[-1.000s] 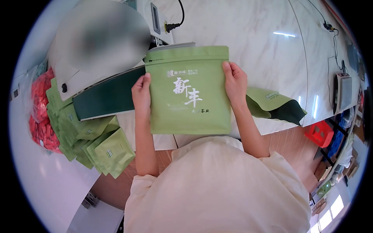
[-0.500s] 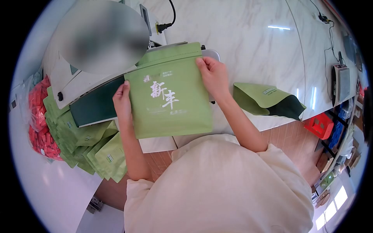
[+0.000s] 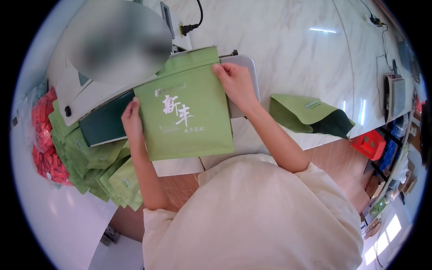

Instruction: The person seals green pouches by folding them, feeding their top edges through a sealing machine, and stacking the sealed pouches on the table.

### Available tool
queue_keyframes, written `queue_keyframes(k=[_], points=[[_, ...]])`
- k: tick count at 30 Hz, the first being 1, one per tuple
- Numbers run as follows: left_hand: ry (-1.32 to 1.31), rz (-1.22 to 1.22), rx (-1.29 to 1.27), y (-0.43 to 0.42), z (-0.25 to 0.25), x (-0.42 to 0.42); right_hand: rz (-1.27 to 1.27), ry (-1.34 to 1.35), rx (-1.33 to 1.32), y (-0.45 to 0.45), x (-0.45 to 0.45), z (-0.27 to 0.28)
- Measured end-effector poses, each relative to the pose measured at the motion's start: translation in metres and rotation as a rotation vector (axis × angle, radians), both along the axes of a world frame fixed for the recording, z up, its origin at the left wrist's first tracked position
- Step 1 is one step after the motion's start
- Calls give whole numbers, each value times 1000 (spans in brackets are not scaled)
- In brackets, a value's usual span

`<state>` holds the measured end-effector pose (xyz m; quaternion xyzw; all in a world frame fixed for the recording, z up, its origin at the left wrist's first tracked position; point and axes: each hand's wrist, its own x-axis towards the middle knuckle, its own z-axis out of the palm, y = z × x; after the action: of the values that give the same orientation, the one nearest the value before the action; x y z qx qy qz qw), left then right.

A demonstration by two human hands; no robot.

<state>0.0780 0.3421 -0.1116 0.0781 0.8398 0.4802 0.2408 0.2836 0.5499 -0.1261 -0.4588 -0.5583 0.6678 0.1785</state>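
Note:
A green packaging bag (image 3: 193,121) with white printed characters is stretched between my two hands, its flat front facing me. My left hand (image 3: 132,119) pinches the bag's left edge, thumb on the front. On the right edge, near the seam below the top, my right hand (image 3: 236,83) grips it between thumb and fingers. The bag's top edge lies along a machine (image 3: 96,96) with a white body and a dark green front panel. A grey metal plate (image 3: 252,81) of that machine shows beyond the bag's right side.
Another green bag (image 3: 306,110) lies with its mouth open on the marble-patterned table (image 3: 279,49). Several green bags (image 3: 90,157) are piled at left beside red packets (image 3: 47,155) in clear plastic. A blurred round disc (image 3: 117,42) covers the upper left. A red basket (image 3: 370,144) stands at right.
Both hands have moved to the left with the green bag. More of the grey metal plate now shows at its right. The other bags have not moved.

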Motion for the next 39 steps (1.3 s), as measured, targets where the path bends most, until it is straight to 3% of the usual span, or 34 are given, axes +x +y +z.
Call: queue_keyframes(k=[4,10,15,17,18,20,21,23,26,30,35,39], points=[[287,-114,-47,-33,22,-2,42,-11,20,0,-5,2],[366,59,-168,-136,31,-10,74,-9,23,-3,-11,7],[704,252,-268,-258,40,-71,91,57,-12,-9,-18,3],[764,339,-629,-315,40,-107,114,58,-25,-10,-21,1],[768,341,-631,-328,39,-118,115,63,-28,-12,-24,0],[577,520,-1261,-344,35,-136,113,43,3,-13,-26,-2],[579,514,-1257,-352,32,-146,106,41,5,-13,-27,0],[57,815,-503,-362,24,-159,106,74,-25,-16,-30,3],[3,815,-318,-363,17,-168,154,62,-22,-17,-34,-1],[-93,701,-392,-365,13,-178,132,70,-42,-20,-38,3],[20,575,-419,-412,4,-203,145,65,-75,-23,-45,5],[155,607,-213,-355,50,-149,154,84,-44,-26,-49,6]])
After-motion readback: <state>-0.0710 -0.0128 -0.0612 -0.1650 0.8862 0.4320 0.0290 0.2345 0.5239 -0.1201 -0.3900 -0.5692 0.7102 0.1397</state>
